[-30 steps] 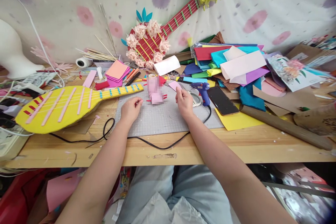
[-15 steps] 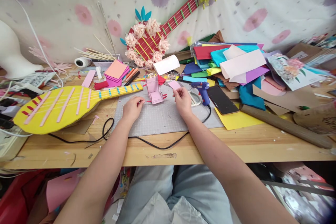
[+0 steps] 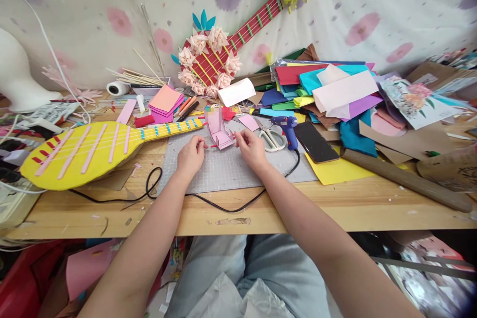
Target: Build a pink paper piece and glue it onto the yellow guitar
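Note:
On the grey cutting mat [image 3: 219, 174] stands a small pink paper chair [image 3: 222, 138], with a raised back and red bits sticking out at its sides. My right hand [image 3: 251, 150] is at its right side, fingertips pinched at a red bit there. Left of the chair, my left hand [image 3: 191, 155] has its fingers curled together; what lies between them, if anything, is too small to make out. A pink paper piece [image 3: 248, 122] lies behind my right hand. White-handled scissors [image 3: 275, 143] and a blue glue gun [image 3: 287, 129] are to the right.
A yellow paper lute [image 3: 85, 156] lies at left. Behind, a red flowered one [image 3: 219, 62] leans on the curtain. Coloured sheets [image 3: 343, 89] pile at back right, near a black phone [image 3: 316, 142] and a wooden stick [image 3: 402, 179]. A black cable [image 3: 231, 208] crosses in front.
My right hand has moved left from the pink paper piece to the chair, uncovering the scissors. The chair has turned slightly. My left hand has shifted only a little.

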The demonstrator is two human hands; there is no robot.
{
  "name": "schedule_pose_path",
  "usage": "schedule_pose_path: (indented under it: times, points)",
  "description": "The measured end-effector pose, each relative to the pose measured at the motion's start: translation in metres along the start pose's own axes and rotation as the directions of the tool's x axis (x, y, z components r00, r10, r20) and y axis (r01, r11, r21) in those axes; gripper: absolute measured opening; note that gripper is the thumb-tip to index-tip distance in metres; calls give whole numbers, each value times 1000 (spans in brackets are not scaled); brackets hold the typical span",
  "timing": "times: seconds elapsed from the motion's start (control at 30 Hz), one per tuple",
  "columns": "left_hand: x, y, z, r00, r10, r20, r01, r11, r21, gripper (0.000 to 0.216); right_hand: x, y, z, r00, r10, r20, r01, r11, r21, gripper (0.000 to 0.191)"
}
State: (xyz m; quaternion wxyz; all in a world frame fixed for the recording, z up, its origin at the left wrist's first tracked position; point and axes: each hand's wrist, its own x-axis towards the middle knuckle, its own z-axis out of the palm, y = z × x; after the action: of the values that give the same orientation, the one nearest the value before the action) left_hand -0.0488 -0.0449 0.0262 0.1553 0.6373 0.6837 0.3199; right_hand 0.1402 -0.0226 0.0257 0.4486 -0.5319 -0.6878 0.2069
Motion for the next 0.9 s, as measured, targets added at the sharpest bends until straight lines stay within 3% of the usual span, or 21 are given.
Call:
schedule_pose_path:
  times: [0.13, 0.3, 0.9]
  points:
    - [-2, 2, 1, 998, 12, -63, -13, 1000, -13, 16, -3, -2, 9, 987, -69, 142, 89, 985, -146, 22]
    - [-4, 9, 5, 1000, -18, 1, 18, 996, 91, 22, -7, -4, 18, 960, -60, 272, 151, 934, -325, 26]
    - [-2, 12, 11, 997, -82, -15, 83, 982, 172, 22, -3, -16, 30, 945, -60, 322, 221, 842, -492, 27]
